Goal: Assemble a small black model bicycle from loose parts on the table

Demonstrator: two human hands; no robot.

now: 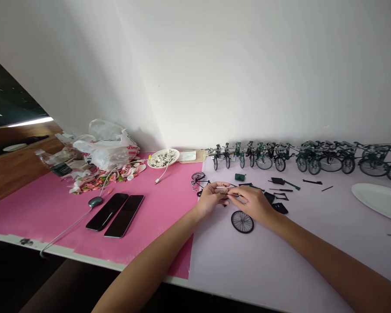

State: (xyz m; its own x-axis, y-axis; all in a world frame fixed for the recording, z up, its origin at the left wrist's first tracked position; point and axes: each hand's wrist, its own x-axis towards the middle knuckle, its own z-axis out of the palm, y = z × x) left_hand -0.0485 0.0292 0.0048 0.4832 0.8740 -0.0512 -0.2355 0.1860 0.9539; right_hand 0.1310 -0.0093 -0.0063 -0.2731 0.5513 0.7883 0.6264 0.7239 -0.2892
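Observation:
Over the seam of the pink and pale mats, my two hands meet with their fingertips together. My left hand (212,198) is closed in a pinch on a small thin black part (228,194). From the other side my right hand (249,201) grips the same part, whose exact kind is too small to make out. Beyond the left fingers lies a partly built model bicycle (198,176) with a wheel and handlebar showing; the rest of it is hidden by the hand. A loose black spoked wheel (243,222) lies flat just in front of my right hand.
Loose black and green parts (279,208) are scattered right of my hands, with a small green box (240,177) behind. Several model bicycles (330,158) line the wall. A white plate (381,200) sits right. Two phones (124,216), a cable, a bowl (164,158) and plastic bags (109,150) occupy the left.

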